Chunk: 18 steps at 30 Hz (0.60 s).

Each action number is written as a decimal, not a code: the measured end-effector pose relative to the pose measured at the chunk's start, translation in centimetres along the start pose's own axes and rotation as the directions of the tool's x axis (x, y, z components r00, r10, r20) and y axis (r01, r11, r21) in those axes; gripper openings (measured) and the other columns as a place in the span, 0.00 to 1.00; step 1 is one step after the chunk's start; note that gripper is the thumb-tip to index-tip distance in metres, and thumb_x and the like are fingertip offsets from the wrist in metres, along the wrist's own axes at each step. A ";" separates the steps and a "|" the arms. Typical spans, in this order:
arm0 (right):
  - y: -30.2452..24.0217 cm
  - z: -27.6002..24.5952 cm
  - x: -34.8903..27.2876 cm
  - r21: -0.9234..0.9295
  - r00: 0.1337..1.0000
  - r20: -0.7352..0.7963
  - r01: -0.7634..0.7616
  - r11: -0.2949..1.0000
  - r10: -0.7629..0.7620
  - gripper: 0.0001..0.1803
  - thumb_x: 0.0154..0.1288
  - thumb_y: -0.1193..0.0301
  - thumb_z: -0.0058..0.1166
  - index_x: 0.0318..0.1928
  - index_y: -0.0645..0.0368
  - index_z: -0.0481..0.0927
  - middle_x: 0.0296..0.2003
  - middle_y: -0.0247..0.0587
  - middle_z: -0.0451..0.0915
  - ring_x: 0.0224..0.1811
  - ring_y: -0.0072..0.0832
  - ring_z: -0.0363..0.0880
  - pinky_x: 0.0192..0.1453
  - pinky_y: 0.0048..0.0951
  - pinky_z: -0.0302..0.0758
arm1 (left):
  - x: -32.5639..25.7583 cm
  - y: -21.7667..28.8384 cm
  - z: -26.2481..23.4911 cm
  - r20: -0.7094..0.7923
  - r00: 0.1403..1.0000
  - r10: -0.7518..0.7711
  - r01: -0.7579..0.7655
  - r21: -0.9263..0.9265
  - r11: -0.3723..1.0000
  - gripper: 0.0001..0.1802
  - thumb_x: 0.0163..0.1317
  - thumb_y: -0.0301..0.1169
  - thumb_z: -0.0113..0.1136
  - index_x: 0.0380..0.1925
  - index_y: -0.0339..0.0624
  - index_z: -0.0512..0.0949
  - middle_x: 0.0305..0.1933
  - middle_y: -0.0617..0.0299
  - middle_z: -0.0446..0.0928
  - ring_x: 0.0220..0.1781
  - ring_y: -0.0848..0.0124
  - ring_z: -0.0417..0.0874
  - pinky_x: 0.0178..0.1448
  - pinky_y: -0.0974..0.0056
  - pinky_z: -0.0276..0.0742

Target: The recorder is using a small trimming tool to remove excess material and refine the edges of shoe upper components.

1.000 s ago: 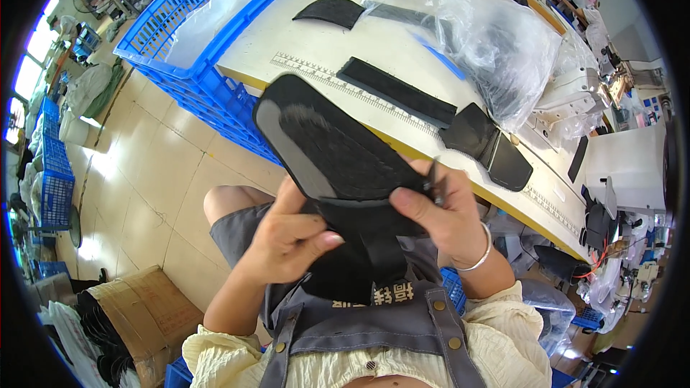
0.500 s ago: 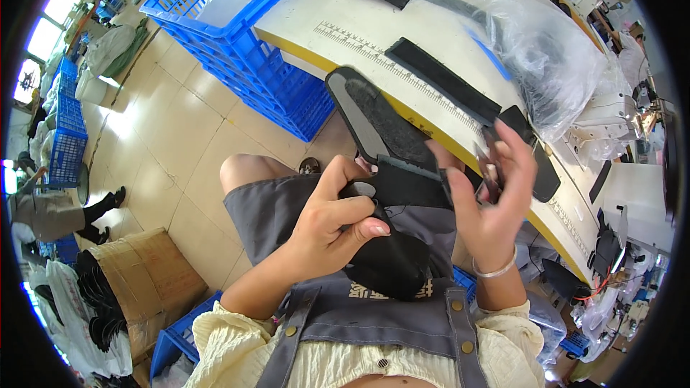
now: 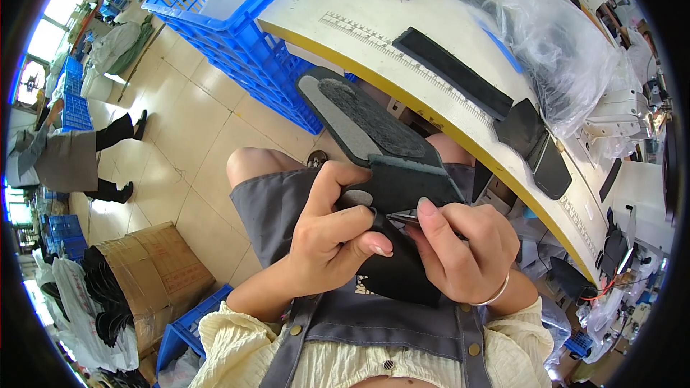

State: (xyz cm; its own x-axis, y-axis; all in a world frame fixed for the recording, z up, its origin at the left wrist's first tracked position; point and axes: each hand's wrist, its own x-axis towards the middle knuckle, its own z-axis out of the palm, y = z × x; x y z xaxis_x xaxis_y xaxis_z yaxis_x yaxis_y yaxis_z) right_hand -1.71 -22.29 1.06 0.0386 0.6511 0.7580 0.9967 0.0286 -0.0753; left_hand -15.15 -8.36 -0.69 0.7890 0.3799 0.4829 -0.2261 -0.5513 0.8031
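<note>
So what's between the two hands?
Head view: the black shoe piece, gripped by left hand and right hand, with a thin metal tool at the right fingertips.

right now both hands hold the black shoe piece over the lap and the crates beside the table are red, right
Not quite: the crates are blue, not red, as the head view shows. The rest stands: the left hand and right hand hold the black shoe piece over the lap, beside the table.
</note>
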 end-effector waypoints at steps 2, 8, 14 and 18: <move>0.1 0.1 0.0 0.014 1.000 0.010 -0.001 1.000 0.001 0.15 0.50 0.74 0.60 0.42 0.57 0.82 0.27 0.31 0.72 0.18 0.16 0.64 0.17 0.15 0.56 | 0.0 0.0 0.0 0.000 1.000 0.008 -0.008 0.010 1.000 0.24 0.56 0.47 0.63 0.19 0.34 0.71 0.43 0.43 0.67 0.32 0.62 0.69 0.34 0.67 0.66; -0.1 0.3 -0.2 -0.002 1.000 -0.010 -0.013 1.000 0.013 0.15 0.51 0.74 0.59 0.43 0.58 0.81 0.27 0.31 0.72 0.18 0.16 0.64 0.17 0.15 0.57 | 0.0 0.6 0.1 0.068 0.995 -0.078 0.077 0.004 0.997 0.24 0.55 0.47 0.63 0.19 0.35 0.72 0.43 0.45 0.65 0.34 0.62 0.69 0.35 0.66 0.68; -0.5 0.4 0.1 0.458 0.945 0.183 -0.327 0.827 0.273 0.17 0.50 0.80 0.61 0.44 0.62 0.80 0.28 0.36 0.76 0.20 0.25 0.73 0.20 0.22 0.67 | 0.0 -0.1 0.7 -0.019 0.994 0.105 -0.103 0.068 0.992 0.23 0.53 0.46 0.65 0.17 0.35 0.72 0.47 0.45 0.60 0.34 0.63 0.69 0.35 0.65 0.68; 0.2 0.4 -0.6 0.735 0.812 0.277 -0.524 0.431 0.514 0.11 0.57 0.80 0.59 0.42 0.66 0.77 0.31 0.42 0.78 0.27 0.24 0.75 0.31 0.25 0.73 | -0.3 -0.3 0.5 0.006 0.997 0.082 -0.082 0.104 0.991 0.23 0.52 0.45 0.66 0.17 0.35 0.72 0.47 0.46 0.59 0.38 0.61 0.68 0.36 0.65 0.69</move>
State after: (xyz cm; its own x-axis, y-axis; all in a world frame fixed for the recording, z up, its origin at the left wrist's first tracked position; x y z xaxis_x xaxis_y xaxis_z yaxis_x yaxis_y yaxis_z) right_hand -1.57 -22.36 0.34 0.5240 0.7534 0.3972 0.3578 0.2285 -0.9054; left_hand -15.07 -8.64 -1.26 0.7714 0.3292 0.5446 -0.2290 -0.6550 0.7201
